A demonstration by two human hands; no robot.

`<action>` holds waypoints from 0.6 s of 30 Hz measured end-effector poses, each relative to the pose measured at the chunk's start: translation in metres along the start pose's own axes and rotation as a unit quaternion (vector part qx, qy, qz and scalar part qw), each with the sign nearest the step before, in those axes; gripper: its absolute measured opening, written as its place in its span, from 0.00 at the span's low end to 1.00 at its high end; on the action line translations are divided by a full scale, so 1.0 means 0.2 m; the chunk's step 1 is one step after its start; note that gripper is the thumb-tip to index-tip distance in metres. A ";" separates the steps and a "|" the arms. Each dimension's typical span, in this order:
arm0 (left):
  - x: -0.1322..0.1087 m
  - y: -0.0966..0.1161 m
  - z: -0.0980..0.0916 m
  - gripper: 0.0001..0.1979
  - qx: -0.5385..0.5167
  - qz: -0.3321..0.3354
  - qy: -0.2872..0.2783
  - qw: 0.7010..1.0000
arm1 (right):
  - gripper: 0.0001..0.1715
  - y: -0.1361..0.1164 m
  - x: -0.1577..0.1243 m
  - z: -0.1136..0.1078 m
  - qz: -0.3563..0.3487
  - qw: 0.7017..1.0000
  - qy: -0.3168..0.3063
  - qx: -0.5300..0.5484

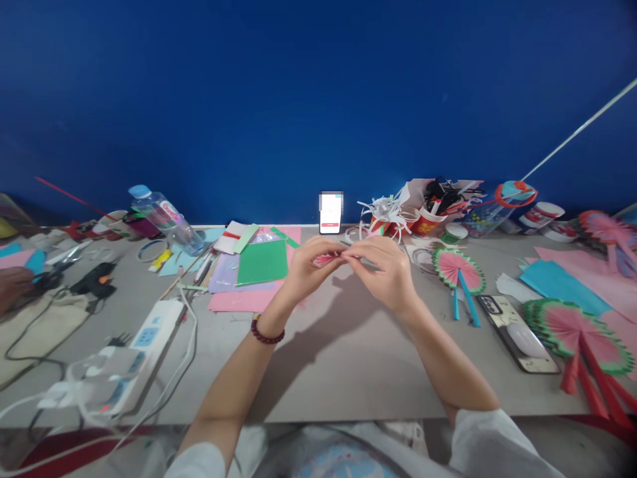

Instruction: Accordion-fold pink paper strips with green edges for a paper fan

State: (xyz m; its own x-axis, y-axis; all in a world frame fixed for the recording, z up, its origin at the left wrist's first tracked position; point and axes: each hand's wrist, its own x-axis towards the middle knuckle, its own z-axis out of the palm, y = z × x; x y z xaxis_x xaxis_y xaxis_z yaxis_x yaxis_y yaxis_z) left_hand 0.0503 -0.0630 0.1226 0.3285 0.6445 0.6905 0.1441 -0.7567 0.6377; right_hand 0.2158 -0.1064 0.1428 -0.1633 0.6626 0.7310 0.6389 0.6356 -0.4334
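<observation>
Both my hands are raised above the middle of the grey table, fingertips together. My left hand and my right hand pinch a small folded pink and red paper piece between them. A dark bead bracelet sits on my left wrist. Just behind my hands lie a green sheet and pink sheets of paper.
A white power strip with cables and a black glue gun lie at left, near a tipped water bottle. A phone stands against the blue wall. Finished paper fans, a second phone and red paper cups are at right.
</observation>
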 end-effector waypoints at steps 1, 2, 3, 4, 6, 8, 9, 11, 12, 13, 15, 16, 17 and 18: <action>0.00 0.00 0.00 0.05 0.004 0.005 0.004 1.000 | 0.08 0.00 0.00 0.00 0.003 1.000 -0.005 0.004; 0.00 0.00 0.00 0.05 0.004 0.011 0.012 1.000 | 0.07 -0.01 0.00 0.00 0.007 1.000 -0.010 0.013; 0.00 0.00 0.00 0.05 0.000 0.014 0.023 1.000 | 0.06 -0.01 0.00 0.00 0.012 1.000 -0.016 0.023; 0.00 -0.01 0.00 0.05 -0.007 0.015 0.034 0.999 | 0.06 -0.02 0.00 -0.01 0.020 0.999 -0.020 0.031; 0.00 -0.02 -0.01 0.04 -0.022 0.012 0.046 0.999 | 0.09 -0.03 0.01 -0.03 0.039 0.998 -0.030 0.040; 0.00 -0.02 -0.01 0.02 -0.035 0.012 0.049 0.998 | 0.10 -0.03 0.02 -0.06 0.052 0.997 -0.041 0.039; 0.00 -0.02 -0.01 0.02 -0.040 0.013 0.050 0.998 | 0.08 -0.03 0.02 -0.07 0.053 0.997 -0.049 0.035; 0.00 -0.02 -0.01 0.02 -0.047 0.014 0.055 0.997 | 0.06 -0.03 0.02 -0.08 0.047 0.997 -0.059 0.022; 0.00 -0.01 -0.01 0.02 -0.047 0.014 0.056 0.997 | 0.06 -0.03 0.02 -0.08 0.043 0.997 -0.061 0.012; 0.00 -0.01 -0.01 0.03 -0.043 0.015 0.057 0.997 | 0.06 -0.03 0.01 -0.08 0.040 0.998 -0.058 0.002; 0.00 0.00 -0.01 0.04 -0.023 0.018 0.059 0.998 | 0.07 -0.02 0.00 -0.07 0.036 0.998 -0.050 -0.021; 0.01 0.00 0.00 0.05 -0.010 0.022 0.061 0.998 | 0.08 -0.02 0.00 -0.07 0.035 0.998 -0.047 -0.033; 0.01 0.01 0.00 0.05 0.003 0.025 0.063 0.998 | 0.08 -0.02 0.00 -0.06 0.033 0.997 -0.045 -0.046; 0.01 0.02 0.00 0.06 0.014 0.029 0.065 0.997 | 0.09 -0.02 -0.01 -0.06 0.032 0.997 -0.042 -0.059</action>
State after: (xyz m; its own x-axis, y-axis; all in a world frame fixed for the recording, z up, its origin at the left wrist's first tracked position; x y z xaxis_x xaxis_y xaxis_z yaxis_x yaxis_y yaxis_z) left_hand 0.0519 -0.0648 0.1249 0.2129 0.6068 0.7658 0.1559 -0.7948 0.5865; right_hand 0.2217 -0.1152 0.1501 -0.1794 0.7344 0.6545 0.7329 0.5436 -0.4091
